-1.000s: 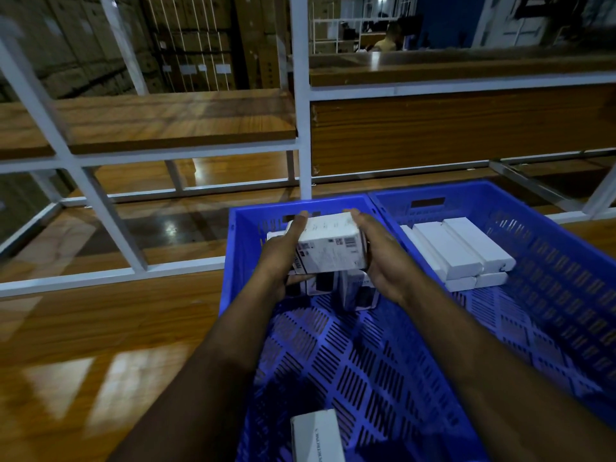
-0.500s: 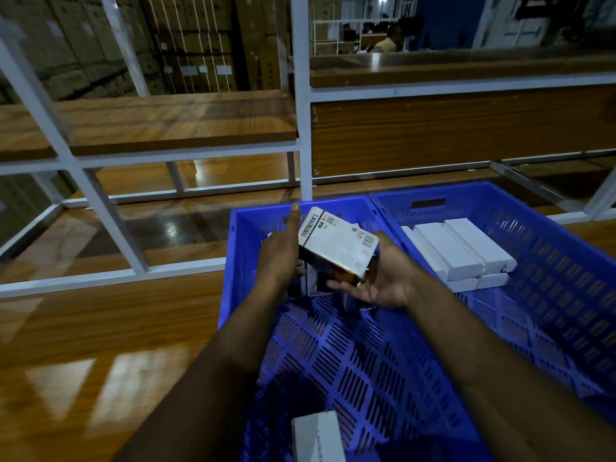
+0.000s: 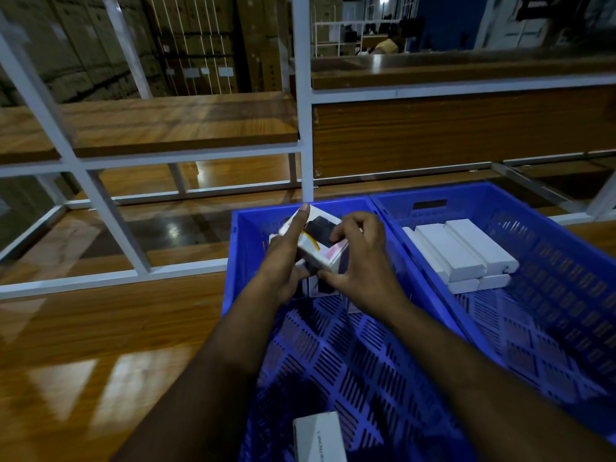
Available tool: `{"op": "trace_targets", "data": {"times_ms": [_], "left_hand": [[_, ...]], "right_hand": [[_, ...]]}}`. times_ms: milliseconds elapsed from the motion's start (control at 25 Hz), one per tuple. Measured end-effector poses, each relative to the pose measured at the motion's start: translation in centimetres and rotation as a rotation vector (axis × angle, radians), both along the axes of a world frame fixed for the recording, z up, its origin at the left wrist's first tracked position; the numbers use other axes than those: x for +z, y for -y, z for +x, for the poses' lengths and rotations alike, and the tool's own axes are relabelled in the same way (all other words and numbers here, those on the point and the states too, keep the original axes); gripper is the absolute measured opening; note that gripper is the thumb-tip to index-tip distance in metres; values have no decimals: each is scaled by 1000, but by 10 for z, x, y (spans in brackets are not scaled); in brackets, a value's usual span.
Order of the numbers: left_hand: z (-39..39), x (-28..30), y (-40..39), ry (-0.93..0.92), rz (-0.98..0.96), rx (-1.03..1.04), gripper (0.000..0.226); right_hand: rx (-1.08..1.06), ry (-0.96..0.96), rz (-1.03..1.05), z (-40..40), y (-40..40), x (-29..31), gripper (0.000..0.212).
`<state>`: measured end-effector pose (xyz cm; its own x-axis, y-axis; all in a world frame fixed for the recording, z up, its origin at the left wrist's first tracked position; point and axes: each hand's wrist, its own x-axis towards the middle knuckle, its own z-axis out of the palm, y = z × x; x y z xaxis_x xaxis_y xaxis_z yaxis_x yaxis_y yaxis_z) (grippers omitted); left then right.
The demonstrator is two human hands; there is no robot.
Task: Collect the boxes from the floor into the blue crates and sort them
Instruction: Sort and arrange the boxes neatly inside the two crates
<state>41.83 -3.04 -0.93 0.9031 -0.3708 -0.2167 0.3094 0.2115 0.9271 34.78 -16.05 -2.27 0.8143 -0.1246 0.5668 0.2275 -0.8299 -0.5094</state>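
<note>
Loose white box (image 3: 319,436) at near crate edge: partial print "ORTRONICS" along side; other labels illegible.

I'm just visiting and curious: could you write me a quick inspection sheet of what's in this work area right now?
Surface: glossy wooden floor.
Job's things: two blue slatted plastic crates, left crate, right crate; white cartons stacked in the right crate; white printed box held over the left crate; another white box at its near end.
Clutter: nothing seen.
Hands: left hand and right hand both grip the held box.
Cables: nothing seen.
Surroundings: white metal shelving with wooden boards.
</note>
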Motion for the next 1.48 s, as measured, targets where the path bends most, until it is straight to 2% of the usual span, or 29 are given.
{"op": "trace_targets", "data": {"times_ms": [120,200,280,400,520,640,720,800,920,960,1080,1120,1160,1240,1280,1360,1440,1480], "left_hand": [[3,1,-6,-117,-159,-61,69],[6,1,-10,-218,-264,-45,69],[9,0,-12,-270,-304,7,75],[8,-3,-12,-234,-295,47,83],[11,-6,-14,-216,-253,86,78],[11,-5,-16,-222,-268,22,71],[7,-2,-15,-176,-214,12,68],[8,-2,-10,-58,-55,84,66],[4,-2,1,102,181,169,96],[2,-3,3,138,246,151,97],[-10,-4,7,167,305,88,49],[-12,-3,7,157,324,85,42],[-11,-3,6,143,351,86,44],[-1,-5,0,118,375,137,72],[5,-7,-2,115,389,197,76],[17,-15,-6,144,387,336,71],[22,-15,-9,117,347,406,48],[25,-17,-10,95,312,417,44]], "right_hand": [[155,2,-55,-5,-5,9,59],[317,12,53,-11,-12,15,59],[391,-9,148,-18,-23,18,57],[443,-53,160,-22,-36,18,50],[463,-57,117,-21,-40,14,45],[393,-21,93,-17,-36,12,46],[286,-1,81,-13,-33,9,54],[163,-19,108,-9,-28,5,67],[29,-110,167,2,-16,-2,84],[13,-149,189,7,-10,-6,87],[36,-256,224,20,4,-19,86],[49,-286,219,24,7,-22,85],[50,-318,196,26,9,-25,83],[26,-388,90,30,10,-31,82],[3,-419,8,31,9,-34,81],[-55,-440,-180,34,9,-42,78],[-133,-455,-350,34,11,-51,74],[-172,-465,-404,35,13,-56,73]]}}
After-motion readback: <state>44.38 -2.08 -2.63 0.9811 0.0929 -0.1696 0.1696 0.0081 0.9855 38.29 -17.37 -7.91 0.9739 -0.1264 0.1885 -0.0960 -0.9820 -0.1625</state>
